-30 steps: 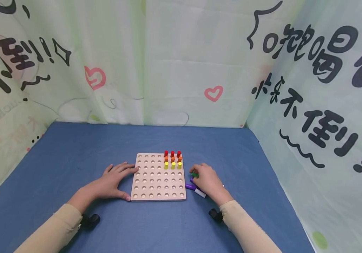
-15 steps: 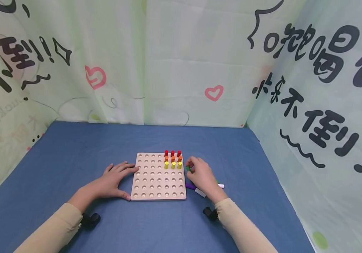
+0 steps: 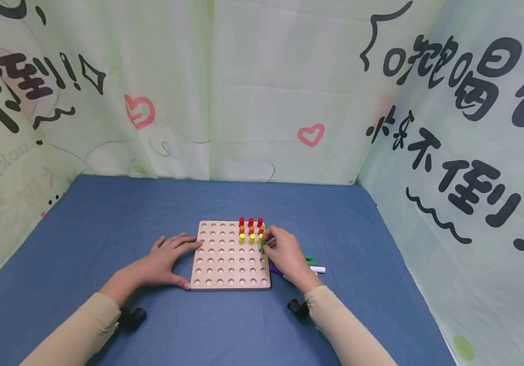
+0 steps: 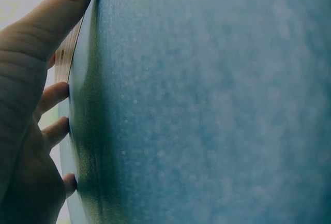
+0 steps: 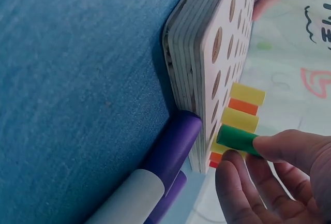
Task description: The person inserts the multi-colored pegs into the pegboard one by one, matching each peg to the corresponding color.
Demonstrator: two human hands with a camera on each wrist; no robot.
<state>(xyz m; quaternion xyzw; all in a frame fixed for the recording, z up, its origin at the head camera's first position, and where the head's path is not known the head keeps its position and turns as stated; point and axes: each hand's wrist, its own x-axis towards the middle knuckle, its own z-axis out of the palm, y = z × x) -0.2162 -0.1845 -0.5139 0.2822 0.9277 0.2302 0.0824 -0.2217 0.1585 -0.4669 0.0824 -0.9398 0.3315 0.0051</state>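
Note:
A pale wooden pegboard [image 3: 229, 260] with rows of round holes lies on the blue cloth. Red [image 3: 250, 221], orange [image 3: 251, 230] and yellow pegs [image 3: 251, 239] stand in three rows at its far right corner. My right hand [image 3: 287, 256] pinches a green peg [image 5: 238, 138] between thumb and fingers, over the board's right edge, just nearer than the yellow row. Whether its end sits in a hole cannot be told. My left hand [image 3: 163, 262] is spread, with its thumb and a finger touching the board's left side.
Right of the board lie purple [image 5: 173, 140] and white [image 5: 128, 200] cylinders, partly hidden by my right hand in the head view. Loose green pieces [image 3: 308, 257] and a white one [image 3: 318, 270] lie beyond the wrist. A printed curtain [image 3: 252, 91] encloses the cloth's far and side edges.
My right hand has moved left and slightly up from the loose pieces to the board's right edge, carrying the green peg. My left hand has stayed at the board's left side.

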